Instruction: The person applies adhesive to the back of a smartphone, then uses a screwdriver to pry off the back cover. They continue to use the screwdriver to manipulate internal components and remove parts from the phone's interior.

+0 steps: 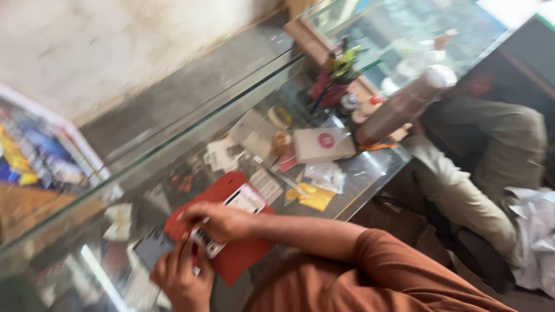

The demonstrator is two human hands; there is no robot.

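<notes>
Over the red mat (243,254) on the glass counter (358,173), both hands are at work on one opened phone (203,238) — the right hand (222,221) pinches down on it from above, while the left hand (182,277) steadies one dark slab (151,247) beside it, fingers curled. Judging by this, it's mid-disassembly, and the next move wants fine fingertip control. Further along I count one white box (322,144), one brown bottle (404,104) and one red pen pot (330,92) — the picture is blurred.

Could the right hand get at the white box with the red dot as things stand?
Probably yes. The right hand rests on the small device over the red mat, and the white box lies uncovered further along the glass counter. Only flat papers lie between; the frame is blurred.
</notes>
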